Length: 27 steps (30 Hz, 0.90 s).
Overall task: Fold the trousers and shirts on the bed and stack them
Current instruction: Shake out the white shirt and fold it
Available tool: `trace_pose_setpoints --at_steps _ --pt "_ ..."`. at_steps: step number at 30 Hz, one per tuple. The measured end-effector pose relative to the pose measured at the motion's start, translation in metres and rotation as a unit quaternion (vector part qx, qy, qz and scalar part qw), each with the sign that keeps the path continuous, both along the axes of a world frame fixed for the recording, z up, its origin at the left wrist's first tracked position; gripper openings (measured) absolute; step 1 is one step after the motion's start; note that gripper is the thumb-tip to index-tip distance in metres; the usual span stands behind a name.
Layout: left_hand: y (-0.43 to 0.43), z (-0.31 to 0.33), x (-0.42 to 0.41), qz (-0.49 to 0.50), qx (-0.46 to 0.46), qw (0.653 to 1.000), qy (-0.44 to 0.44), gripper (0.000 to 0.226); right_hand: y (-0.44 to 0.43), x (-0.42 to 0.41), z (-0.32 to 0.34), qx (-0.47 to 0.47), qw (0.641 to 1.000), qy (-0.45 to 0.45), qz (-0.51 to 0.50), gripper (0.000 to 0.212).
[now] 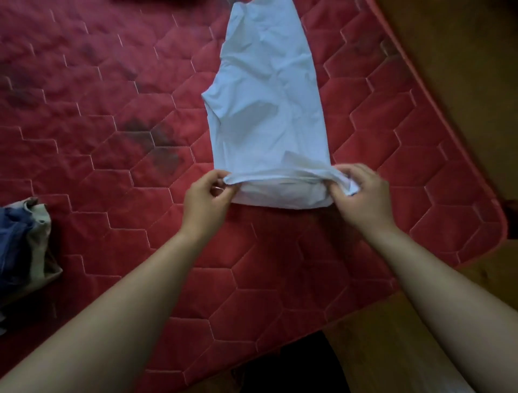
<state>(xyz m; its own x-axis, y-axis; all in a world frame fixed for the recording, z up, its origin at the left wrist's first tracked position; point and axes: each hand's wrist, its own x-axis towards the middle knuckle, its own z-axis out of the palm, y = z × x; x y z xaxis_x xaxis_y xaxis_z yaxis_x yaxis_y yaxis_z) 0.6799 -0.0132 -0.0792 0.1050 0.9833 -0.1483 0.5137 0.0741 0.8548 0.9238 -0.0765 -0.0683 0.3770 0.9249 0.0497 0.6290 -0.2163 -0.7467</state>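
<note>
A white shirt (269, 98) lies lengthwise on the red quilted mattress (112, 112), folded into a long narrow strip that runs away from me. Its near end is turned over into a short fold. My left hand (206, 200) pinches the left corner of that near fold. At the right corner my right hand (361, 193) grips a bunch of the same cloth. Both hands hold the fold slightly above the mattress. A folded stack of clothes (23, 246), blue and beige, rests at the left edge of the view.
The mattress corner (496, 221) lies to the right, with a brown wooden floor (462, 70) beyond it. A dark red cloth (157, 2) shows at the top edge. Dark stains (157, 140) mark the mattress left of the shirt.
</note>
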Motion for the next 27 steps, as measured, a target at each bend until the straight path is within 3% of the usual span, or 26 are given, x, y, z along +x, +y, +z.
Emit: trace_pose_setpoints --at_steps 4,6,9,11,13,15,19,23,27 --pt "0.093 0.020 0.032 0.106 0.004 0.994 -0.034 0.007 0.115 0.022 0.024 0.053 0.997 0.048 -0.027 0.034" --pt "0.129 0.018 0.044 0.103 -0.027 0.994 -0.034 0.038 0.154 0.029 0.018 0.055 0.995 0.080 -0.026 0.053" --pt "0.147 -0.003 0.051 0.056 -0.077 0.990 0.106 0.071 0.171 0.037 -0.017 -0.038 0.999 0.037 0.013 0.071" --pt "0.135 -0.025 0.049 0.049 -0.124 0.962 0.238 0.074 0.163 0.038 -0.046 -0.137 0.990 -0.008 0.042 0.077" --pt "0.121 -0.042 0.048 0.075 -0.194 0.937 0.280 0.075 0.151 0.038 -0.069 -0.221 0.974 -0.025 0.044 0.081" --pt "0.114 -0.056 0.048 0.100 -0.224 0.933 0.264 0.076 0.145 0.037 -0.085 -0.247 0.968 -0.032 0.031 0.081" --pt "0.115 -0.071 0.049 0.086 -0.175 0.966 0.169 0.070 0.151 0.031 -0.097 -0.205 0.978 0.029 0.032 0.076" --pt "0.090 -0.068 0.046 0.089 -0.170 0.977 0.097 0.065 0.137 0.029 -0.092 -0.183 0.980 0.054 0.059 0.070" --pt "0.027 -0.062 0.040 0.066 -0.233 0.965 0.102 0.068 0.083 0.031 -0.075 -0.250 0.962 0.056 0.094 0.077"
